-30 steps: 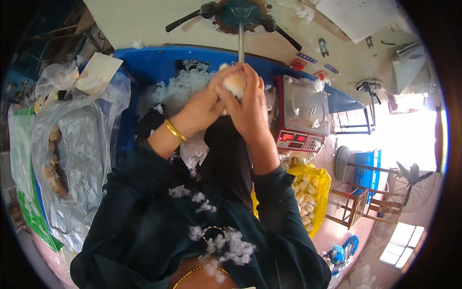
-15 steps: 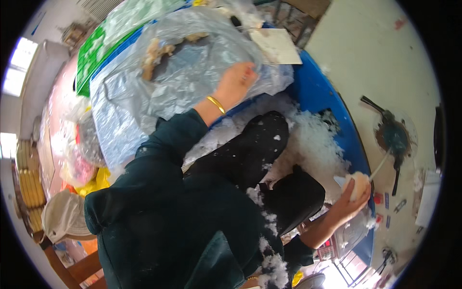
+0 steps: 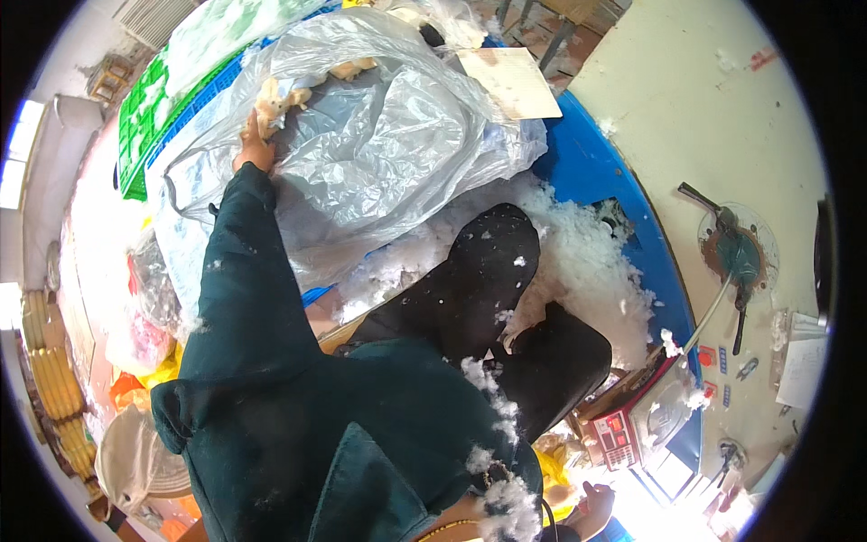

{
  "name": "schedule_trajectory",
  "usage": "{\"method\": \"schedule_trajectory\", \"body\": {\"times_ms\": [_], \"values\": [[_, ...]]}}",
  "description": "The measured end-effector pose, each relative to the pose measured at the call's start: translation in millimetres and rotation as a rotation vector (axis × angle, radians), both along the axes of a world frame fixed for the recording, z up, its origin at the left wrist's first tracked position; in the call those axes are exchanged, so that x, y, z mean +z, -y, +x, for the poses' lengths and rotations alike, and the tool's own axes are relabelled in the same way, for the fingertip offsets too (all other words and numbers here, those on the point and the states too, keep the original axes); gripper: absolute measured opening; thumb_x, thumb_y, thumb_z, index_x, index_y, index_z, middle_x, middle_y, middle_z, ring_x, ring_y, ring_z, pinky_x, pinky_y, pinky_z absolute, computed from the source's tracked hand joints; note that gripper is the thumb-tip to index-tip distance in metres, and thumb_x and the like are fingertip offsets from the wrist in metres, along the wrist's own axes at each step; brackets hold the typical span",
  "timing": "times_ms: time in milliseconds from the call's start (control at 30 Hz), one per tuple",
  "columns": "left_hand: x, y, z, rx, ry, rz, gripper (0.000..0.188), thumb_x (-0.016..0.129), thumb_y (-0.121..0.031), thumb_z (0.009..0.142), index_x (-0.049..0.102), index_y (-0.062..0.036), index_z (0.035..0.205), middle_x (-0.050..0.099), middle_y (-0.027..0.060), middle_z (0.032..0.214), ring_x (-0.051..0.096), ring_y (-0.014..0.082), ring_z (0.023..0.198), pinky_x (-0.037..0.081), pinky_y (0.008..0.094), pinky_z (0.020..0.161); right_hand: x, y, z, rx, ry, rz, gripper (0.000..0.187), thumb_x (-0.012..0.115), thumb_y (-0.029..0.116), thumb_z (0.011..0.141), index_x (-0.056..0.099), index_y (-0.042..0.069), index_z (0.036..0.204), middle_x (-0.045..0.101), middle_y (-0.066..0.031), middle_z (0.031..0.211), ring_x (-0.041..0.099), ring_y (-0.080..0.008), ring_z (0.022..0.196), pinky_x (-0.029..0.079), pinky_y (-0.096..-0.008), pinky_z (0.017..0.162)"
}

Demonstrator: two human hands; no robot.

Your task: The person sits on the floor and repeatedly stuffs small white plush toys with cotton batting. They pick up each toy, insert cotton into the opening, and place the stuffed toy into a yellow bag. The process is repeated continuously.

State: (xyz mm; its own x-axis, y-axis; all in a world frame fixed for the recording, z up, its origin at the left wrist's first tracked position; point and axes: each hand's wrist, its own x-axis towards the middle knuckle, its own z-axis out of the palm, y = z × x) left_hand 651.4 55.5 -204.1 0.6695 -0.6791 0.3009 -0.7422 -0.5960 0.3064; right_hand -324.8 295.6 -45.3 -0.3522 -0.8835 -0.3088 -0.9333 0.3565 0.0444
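My left hand (image 3: 255,147) is stretched far forward over a big clear plastic bag (image 3: 361,226). Its extended fingers touch a small cream plush piece (image 3: 270,104) at the bag's far left; whether they grip it is unclear. A similar plush piece (image 3: 352,69) lies farther along the bag's far side. Low in the view, beside a yellow bag (image 3: 553,479), is my right hand (image 3: 591,508), fingers apart, with nothing visible in it. Bright glare lies next to it. White fluffy stuffing (image 3: 587,271) fills the blue bin (image 3: 591,149) around my knees.
At the right, a pale table (image 3: 677,108) carries a dark metal fitting (image 3: 739,253) with a thin rod. A red calculator-like device (image 3: 614,440) sits near the bin's near right. A green crate (image 3: 135,135), a cream card (image 3: 510,83) and a cloth hat (image 3: 135,452) surround me.
My left hand has swung left and forward, from the bag's right side to the plush pieces. My right hand has dropped toward the lower edge; the cream plush piece it held is out of sight.
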Motion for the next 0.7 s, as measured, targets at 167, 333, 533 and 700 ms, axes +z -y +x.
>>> {"method": "schedule_trajectory", "body": {"times_ms": [167,333,533,700], "values": [[34,32,-30,-0.001,-0.061,0.354,0.047,0.061,-0.028,0.082,0.053,-0.0134,0.125,0.054,0.0239,0.126,0.051,0.0436,0.115,0.044,0.0475,0.094,17,-15,2,-0.683,0.374,0.163,0.038,0.071,0.026,0.082,0.06,0.001,0.108,0.063,-0.0132,0.076,0.067,-0.0246,0.063,0.052,-0.0337,0.048],[57,39,-61,-0.108,-0.048,0.341,0.028,0.056,-0.026,0.085,0.064,-0.0094,0.107,0.061,0.0201,0.115,0.057,0.0356,0.109,0.047,0.0435,0.088,16,41,56,-0.511,0.451,0.05,0.034,0.069,0.021,0.085,0.06,0.002,0.112,0.063,-0.0106,0.078,0.064,-0.0192,0.054,0.047,-0.0271,0.041],[132,35,-148,-0.393,-0.579,-0.279,0.033,0.066,-0.024,0.088,0.063,-0.0044,0.114,0.066,0.0078,0.106,0.061,0.0196,0.095,0.048,0.0315,0.082,25,133,136,-0.118,0.726,-0.312,0.022,0.067,0.012,0.085,0.064,0.0,0.104,0.062,-0.0102,0.092,0.061,-0.0161,0.074,0.05,-0.0253,0.058],[196,45,-296,-0.79,-1.474,-0.378,0.028,0.059,-0.015,0.094,0.059,-0.0009,0.119,0.063,0.0027,0.111,0.058,0.0104,0.099,0.044,0.0228,0.086,59,212,264,0.141,1.091,-0.254,0.021,0.062,0.008,0.09,0.065,0.001,0.109,0.064,-0.0068,0.096,0.063,-0.0133,0.082,0.052,-0.0248,0.07]]}}
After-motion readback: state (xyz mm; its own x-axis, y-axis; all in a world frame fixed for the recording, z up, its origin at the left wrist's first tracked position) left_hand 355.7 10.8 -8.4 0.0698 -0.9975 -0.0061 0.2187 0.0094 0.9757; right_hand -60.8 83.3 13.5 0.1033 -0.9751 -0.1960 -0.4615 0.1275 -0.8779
